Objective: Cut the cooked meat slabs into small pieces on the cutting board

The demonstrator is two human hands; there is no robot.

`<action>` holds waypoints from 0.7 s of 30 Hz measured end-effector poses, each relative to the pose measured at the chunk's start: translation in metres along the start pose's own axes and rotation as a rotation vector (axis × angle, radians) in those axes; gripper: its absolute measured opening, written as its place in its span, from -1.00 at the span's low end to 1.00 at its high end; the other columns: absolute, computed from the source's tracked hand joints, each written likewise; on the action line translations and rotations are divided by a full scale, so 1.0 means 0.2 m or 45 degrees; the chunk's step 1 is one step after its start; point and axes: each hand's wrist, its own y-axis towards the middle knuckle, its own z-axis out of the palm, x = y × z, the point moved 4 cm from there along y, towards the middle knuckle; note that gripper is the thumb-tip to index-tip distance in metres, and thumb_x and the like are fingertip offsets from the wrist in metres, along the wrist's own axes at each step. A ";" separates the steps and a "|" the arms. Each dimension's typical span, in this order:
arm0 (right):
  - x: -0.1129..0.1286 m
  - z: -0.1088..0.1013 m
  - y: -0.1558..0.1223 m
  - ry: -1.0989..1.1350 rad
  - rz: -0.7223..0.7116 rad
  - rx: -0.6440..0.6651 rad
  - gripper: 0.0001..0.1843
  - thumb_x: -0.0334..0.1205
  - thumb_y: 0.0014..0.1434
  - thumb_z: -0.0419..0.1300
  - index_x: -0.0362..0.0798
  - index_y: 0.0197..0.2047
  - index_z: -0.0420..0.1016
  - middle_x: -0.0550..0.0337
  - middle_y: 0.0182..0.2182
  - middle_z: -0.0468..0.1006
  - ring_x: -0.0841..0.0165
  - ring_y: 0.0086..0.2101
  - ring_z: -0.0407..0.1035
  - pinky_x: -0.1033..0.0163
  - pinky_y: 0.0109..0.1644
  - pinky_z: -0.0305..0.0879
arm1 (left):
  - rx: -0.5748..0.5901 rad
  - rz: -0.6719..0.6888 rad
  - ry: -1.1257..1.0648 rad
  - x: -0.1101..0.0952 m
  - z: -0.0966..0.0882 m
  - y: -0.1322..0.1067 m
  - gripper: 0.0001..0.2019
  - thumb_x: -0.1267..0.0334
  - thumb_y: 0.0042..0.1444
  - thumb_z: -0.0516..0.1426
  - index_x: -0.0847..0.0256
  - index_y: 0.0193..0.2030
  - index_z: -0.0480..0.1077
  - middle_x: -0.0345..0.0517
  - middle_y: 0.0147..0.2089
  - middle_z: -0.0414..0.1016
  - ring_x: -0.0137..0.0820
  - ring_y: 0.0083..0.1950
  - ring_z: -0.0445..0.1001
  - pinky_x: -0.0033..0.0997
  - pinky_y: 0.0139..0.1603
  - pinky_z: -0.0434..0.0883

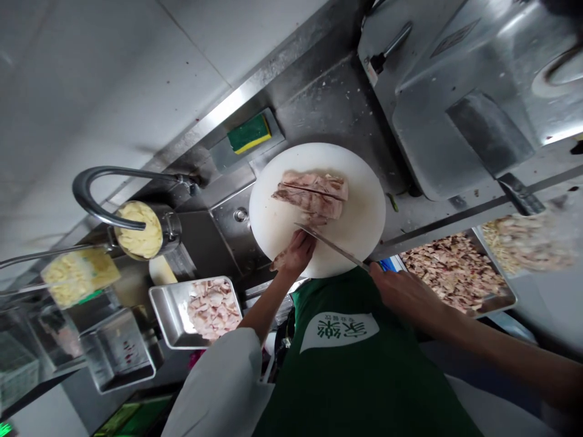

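The left hand (300, 250) curls its fingers over a meat strip (279, 261) on the white board (364, 212); the right hand (387, 285) grasps the knife (341, 252). Beyond them, the pale brownish meat slab (314, 202) shows a long cut. Leftmost, a pot (172, 227) holds yellow slices (139, 229); then a tray (169, 309) holds pinkish pieces (214, 309); right of the board, another tray (494, 302) holds browner chopped pieces (453, 270).

A white leaf-shaped patch (339, 334) on the front of the green apron (364, 388) bears Chinese lettering in two sizes: large green characters and, alongside, a line of much smaller ones. The lettering stands upside down to the camera, so the reading is only probable: 家 among the large characters, 专业餐饮 in the small line. A rectangular label (454, 37) on the metal machine (437, 121) carries print too small to read.
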 end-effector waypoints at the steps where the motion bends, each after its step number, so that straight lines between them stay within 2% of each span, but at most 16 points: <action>1: 0.02 0.00 0.04 -0.002 -0.005 0.008 -0.67 -0.45 0.25 -0.11 -0.09 -0.02 0.35 -0.02 -0.44 0.59 0.10 -0.38 0.54 0.13 -0.33 0.35 | -0.013 0.007 -0.005 0.00 0.00 0.00 -0.84 0.33 0.31 0.06 0.21 -0.24 0.47 -0.04 -0.21 0.45 -0.28 0.01 0.43 -0.20 0.00 0.53; 3: 0.08 -0.04 0.18 -0.019 -0.048 -0.012 -0.63 -0.47 0.26 -0.14 -0.14 0.06 0.33 -0.08 -0.36 0.61 0.10 -0.30 0.55 0.13 -0.27 0.37 | -0.035 0.007 -0.021 -0.01 -0.02 0.01 -0.84 0.33 0.31 0.07 0.21 -0.24 0.47 -0.05 -0.23 0.46 -0.29 -0.01 0.43 -0.21 -0.01 0.53; 6: 0.22 -0.14 0.44 -0.046 -0.124 -0.127 -0.57 -0.50 0.29 -0.18 -0.24 0.16 0.27 -0.20 -0.17 0.60 0.13 -0.12 0.53 0.15 -0.14 0.37 | -0.039 0.017 -0.044 -0.01 -0.03 0.01 -0.85 0.33 0.31 0.07 0.21 -0.17 0.47 -0.05 -0.19 0.47 -0.31 0.00 0.43 -0.22 0.00 0.53; 9: 0.29 -0.23 0.55 -0.083 -0.169 -0.237 -0.55 -0.48 0.31 -0.21 -0.29 0.20 0.23 -0.24 -0.15 0.59 0.14 -0.12 0.53 0.16 -0.13 0.36 | -0.022 0.023 -0.037 -0.01 -0.04 0.01 -0.83 0.32 0.32 0.05 0.22 -0.07 0.46 -0.02 -0.09 0.48 -0.30 0.03 0.43 -0.20 0.04 0.53; 12: 0.24 -0.21 0.43 -0.102 -0.192 -0.229 -0.57 -0.48 0.29 -0.19 -0.25 0.15 0.28 -0.20 -0.22 0.60 0.12 -0.17 0.54 0.16 -0.20 0.36 | -0.020 0.009 -0.028 -0.01 -0.04 0.00 -0.82 0.30 0.33 0.04 0.21 -0.07 0.46 -0.01 -0.09 0.47 -0.30 0.03 0.43 -0.20 0.05 0.53; 17: 0.05 -0.05 0.05 -0.022 -0.076 -0.043 -0.63 -0.46 0.27 -0.16 -0.16 0.03 0.34 -0.06 -0.40 0.59 0.11 -0.34 0.55 0.16 -0.32 0.32 | 0.055 -0.025 -0.045 -0.01 -0.03 0.00 -0.84 0.31 0.31 0.06 0.19 -0.23 0.47 -0.04 -0.22 0.45 -0.29 -0.02 0.43 -0.21 0.03 0.52; 19: 0.02 0.00 0.00 -0.004 -0.035 0.018 -0.63 -0.46 0.27 -0.16 -0.15 0.03 0.35 -0.03 -0.43 0.58 0.12 -0.37 0.54 0.16 -0.32 0.32 | 0.050 -0.018 -0.056 -0.01 -0.03 0.01 -0.84 0.33 0.31 0.06 0.20 -0.25 0.46 -0.04 -0.22 0.44 -0.29 -0.01 0.42 -0.20 0.03 0.51; 21: 0.05 0.00 0.07 -0.009 -0.029 0.011 -0.59 -0.47 0.27 -0.16 -0.18 0.11 0.32 -0.07 -0.40 0.60 0.11 -0.34 0.55 0.15 -0.28 0.34 | 0.015 -0.013 -0.057 -0.01 -0.03 0.01 -0.85 0.33 0.30 0.08 0.22 -0.25 0.47 -0.03 -0.21 0.44 -0.29 0.00 0.42 -0.20 0.03 0.50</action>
